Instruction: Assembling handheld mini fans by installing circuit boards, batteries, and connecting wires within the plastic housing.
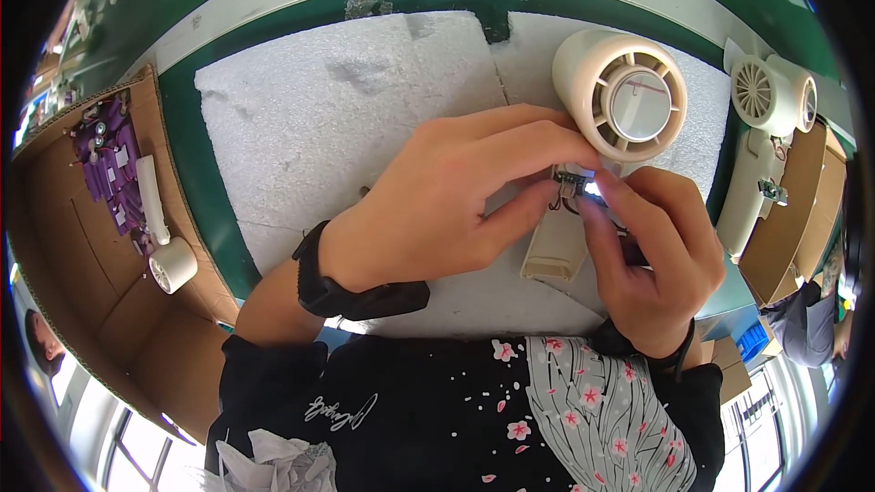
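Observation:
A cream handheld fan lies on white foam, its round fan head (578, 82) at the back right and its open handle shell (553, 253) pointing toward me. Over the handle, a small circuit board (571, 186) shows between my fingertips, with a bright light glowing at its right end. My left hand (456, 193) pinches the board's left side between thumb and forefinger. With its thumb and forefinger closed at the board's right end, my right hand (658, 251) grips it there. Thin dark wires hang below the board; their far ends are hidden by my right fingers.
White foam sheets (301, 128) cover much of the green table. At the left stands an open cardboard box (118, 287) with purple-wrapped parts (108, 164) and a small cream cylinder (173, 265) at its edge. Another fan (758, 96) lies at the right beside a cardboard box (802, 219).

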Available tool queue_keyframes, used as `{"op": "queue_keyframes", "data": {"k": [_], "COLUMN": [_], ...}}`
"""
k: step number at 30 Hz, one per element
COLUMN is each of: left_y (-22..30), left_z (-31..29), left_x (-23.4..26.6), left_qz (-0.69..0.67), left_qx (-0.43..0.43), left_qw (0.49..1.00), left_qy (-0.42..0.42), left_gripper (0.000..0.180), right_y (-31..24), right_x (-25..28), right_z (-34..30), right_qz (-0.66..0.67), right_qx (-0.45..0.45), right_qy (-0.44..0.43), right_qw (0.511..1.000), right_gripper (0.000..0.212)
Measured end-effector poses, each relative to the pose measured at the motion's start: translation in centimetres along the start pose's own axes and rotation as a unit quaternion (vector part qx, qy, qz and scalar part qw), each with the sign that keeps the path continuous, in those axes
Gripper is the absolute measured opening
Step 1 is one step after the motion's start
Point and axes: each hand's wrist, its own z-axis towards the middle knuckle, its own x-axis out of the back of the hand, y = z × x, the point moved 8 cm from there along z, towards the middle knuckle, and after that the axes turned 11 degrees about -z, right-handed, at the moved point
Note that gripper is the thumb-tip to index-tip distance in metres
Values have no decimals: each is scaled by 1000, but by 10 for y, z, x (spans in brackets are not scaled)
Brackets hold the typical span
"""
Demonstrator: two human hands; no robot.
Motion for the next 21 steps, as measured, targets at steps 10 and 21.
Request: {"op": "queue_keyframes", "data": {"k": [10, 21], "left_y": [1, 2], "left_z": [-2, -4], "left_x": [-1, -1], "left_qz": [47, 54], "left_qx": [-32, -25], "left_qw": [998, 998], "left_qy": [9, 7], "left_gripper": [37, 44], "right_y": [14, 21], "right_x": [-4, -16], "right_z": [4, 1], "right_qz": [44, 187], "right_qx": [-105, -177], "right_qy": [-16, -251], "right_qw": [993, 933], "right_gripper": [26, 40]}}
